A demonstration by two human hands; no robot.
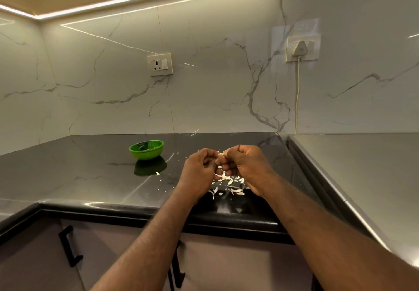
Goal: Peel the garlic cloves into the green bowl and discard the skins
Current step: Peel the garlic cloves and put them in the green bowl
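Both hands are up over the dark glossy stone surface [79, 173], fingers curled in, knuckles nearly meeting. The left hand [199, 168] and right hand [246, 164] both pinch the small pale garlic clove [221, 154] btwn their fingertips. Only a sliver of it shows, so can't tell how much skin it carries. The small round green bowl [146, 149] sits well apart to the left, farther back; contents not readable. Loose papery white skins [229, 184] lie scattered on the surface under and just in front of the hands.

Handling, as a judgement: clove is v. light, firm but bruisable, and once bare prob. a bit tacky, so easy to fumble. Skin is thin, dry, brittle; it tears into flakes & clings to fingers. Best hold: one hand steady on the clove's body, the other's nail catching skin at root end or tip, peeling lengthwise. Flakes will drift w/ any draught, so sweep them together rather than pick.
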